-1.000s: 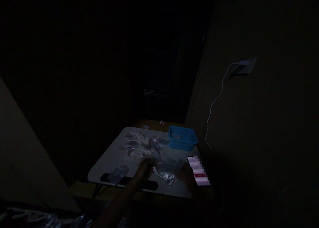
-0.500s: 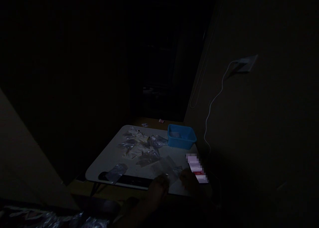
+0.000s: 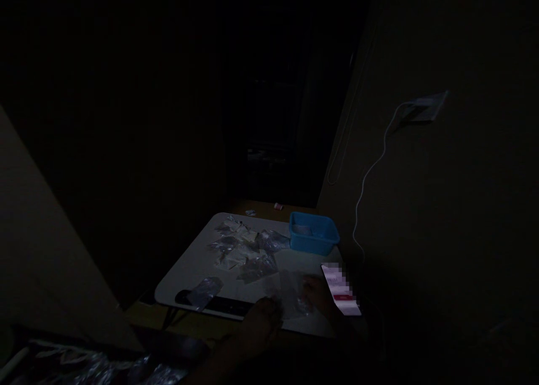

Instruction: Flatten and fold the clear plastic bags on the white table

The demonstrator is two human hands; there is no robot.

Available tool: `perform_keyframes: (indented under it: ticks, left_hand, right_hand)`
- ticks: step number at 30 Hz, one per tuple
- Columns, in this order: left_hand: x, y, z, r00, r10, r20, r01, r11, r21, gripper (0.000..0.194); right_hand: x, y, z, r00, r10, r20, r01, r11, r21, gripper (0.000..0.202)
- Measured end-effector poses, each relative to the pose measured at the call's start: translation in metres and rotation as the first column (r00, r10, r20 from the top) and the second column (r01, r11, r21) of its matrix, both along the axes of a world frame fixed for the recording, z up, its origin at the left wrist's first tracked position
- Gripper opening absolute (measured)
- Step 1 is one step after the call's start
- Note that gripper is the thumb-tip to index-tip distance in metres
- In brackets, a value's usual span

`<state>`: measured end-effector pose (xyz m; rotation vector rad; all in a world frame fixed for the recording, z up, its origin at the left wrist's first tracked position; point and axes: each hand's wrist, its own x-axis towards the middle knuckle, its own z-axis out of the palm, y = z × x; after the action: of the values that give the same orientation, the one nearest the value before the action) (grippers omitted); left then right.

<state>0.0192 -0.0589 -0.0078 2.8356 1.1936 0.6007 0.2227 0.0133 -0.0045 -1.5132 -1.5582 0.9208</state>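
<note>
In the dim light a clear plastic bag lies at the near edge of the small white table, between my two hands. My left hand is closed at the bag's left edge. On its right side my right hand has curled fingers against the plastic. Fine finger detail is lost in the dark. Beyond them spreads a loose pile of crumpled clear packets, some with pale contents. One more clear packet rests alone at the front left, over a dark strip on the table.
A blue plastic basket stands at the table's back right, with something pale inside. A lit phone lies near the right edge. A white cable hangs from a wall socket. Shiny plastic shows at the lower left.
The whole view has shifted slightly, so the table sits further right. My right hand has moved a little left and away from me, over the bag's right side.
</note>
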Motion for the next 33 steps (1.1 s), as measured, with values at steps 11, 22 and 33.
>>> perform_keyframes:
  ticks: [11, 22, 33]
  left_hand:
    - [-0.03, 0.006, -0.001, 0.995, -0.071, -0.072, 0.074, 0.996, 0.039, 0.033]
    - [-0.036, -0.014, -0.012, 0.967, 0.217, 0.133, -0.23, 0.969, 0.091, 0.03]
    - [0.018, -0.019, -0.018, 0.997, 0.075, -0.037, -0.071, 0.993, 0.093, 0.047]
  right_hand:
    - [0.015, -0.039, -0.01, 0.795, 0.11, 0.597, -0.389, 0.847, 0.362, 0.03]
    - [0.012, -0.035, -0.008, 0.779, 0.077, 0.623, -0.308, 0.912, 0.272, 0.034]
    - [0.021, -0.034, -0.026, 0.68, -0.04, 0.732, -0.284, 0.906, 0.313, 0.033]
